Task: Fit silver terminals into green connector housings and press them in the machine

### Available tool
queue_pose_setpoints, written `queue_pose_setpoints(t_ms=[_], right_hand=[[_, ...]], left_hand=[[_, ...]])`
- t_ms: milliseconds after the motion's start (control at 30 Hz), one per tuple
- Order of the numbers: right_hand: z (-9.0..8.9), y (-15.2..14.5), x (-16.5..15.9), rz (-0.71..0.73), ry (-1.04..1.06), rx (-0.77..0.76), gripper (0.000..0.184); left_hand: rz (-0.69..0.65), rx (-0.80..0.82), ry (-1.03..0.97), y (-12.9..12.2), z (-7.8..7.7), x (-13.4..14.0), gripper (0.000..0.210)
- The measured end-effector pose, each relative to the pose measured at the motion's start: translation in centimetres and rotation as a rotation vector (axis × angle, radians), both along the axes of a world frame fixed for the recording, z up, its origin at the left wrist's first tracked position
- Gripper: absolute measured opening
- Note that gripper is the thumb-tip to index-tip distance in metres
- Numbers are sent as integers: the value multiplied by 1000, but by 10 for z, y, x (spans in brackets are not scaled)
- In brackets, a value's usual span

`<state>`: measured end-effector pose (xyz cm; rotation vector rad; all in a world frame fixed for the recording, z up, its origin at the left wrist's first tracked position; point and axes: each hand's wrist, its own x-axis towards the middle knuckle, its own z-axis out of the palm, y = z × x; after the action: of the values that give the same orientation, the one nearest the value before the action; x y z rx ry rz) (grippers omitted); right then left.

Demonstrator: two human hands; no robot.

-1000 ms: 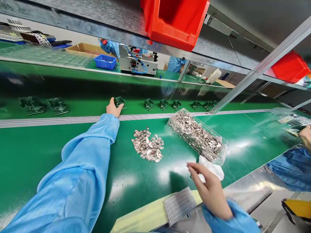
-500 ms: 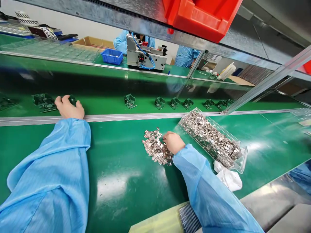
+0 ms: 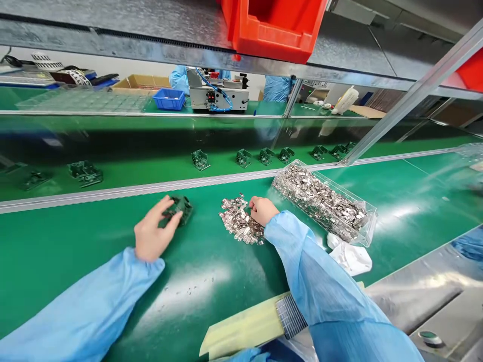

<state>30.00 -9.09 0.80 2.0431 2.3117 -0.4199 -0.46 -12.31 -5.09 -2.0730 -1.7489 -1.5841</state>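
Note:
My left hand (image 3: pixel 154 231) grips a small green circuit board assembly (image 3: pixel 184 208) between thumb and fingers, over the green work surface on the near side of the metal rail. To its right lies a loose pile of small silvery metal parts (image 3: pixel 237 221). My right hand (image 3: pixel 262 210) is at the upper right edge of that pile, fingers pinched together and pointing left; whatever is between the fingertips is too small to make out. Just beyond my right hand stands a long clear plastic tray (image 3: pixel 372 226) filled with the same kind of metal parts.
Several green board assemblies (image 3: pixel 199 160) sit in a row on the strip behind the metal rail (image 3: pixel 113 192). A crumpled white cloth (image 3: pixel 350 257) lies beside the tray. An orange-red bin (image 3: pixel 275 37) rests on the overhead shelf. Co-workers' blue sleeves (image 3: pixel 277 89) show behind a machine (image 3: pixel 219 95).
My left hand has moved from the strip behind the rail toward me and right, bringing a board assembly with it. My right hand has stayed at the pile. The camera view has shifted slightly.

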Motion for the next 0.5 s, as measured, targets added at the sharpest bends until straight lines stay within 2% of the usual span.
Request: queue_pose_setpoints(t_ms=[100, 200, 267, 367, 433, 500], right_hand=[[9, -13, 6, -21, 85, 78, 33], [22, -40, 23, -31, 154, 163, 32], [28, -65, 38, -53, 286, 216, 24], [31, -107, 60, -142, 685, 211, 17], [29, -136, 69, -222, 882, 146, 23], [27, -161, 71, -306, 971, 102, 27]], left_hand=[[-93, -55, 88, -50, 0, 20, 43], [-181, -145, 124, -72, 2, 25, 63], [-251, -227, 146, -71, 5, 21, 85], [-419, -388, 224, -56, 10, 13, 112], [-540, -519, 288, -44, 13, 9, 111], [-591, -603, 318, -37, 16, 10, 99]])
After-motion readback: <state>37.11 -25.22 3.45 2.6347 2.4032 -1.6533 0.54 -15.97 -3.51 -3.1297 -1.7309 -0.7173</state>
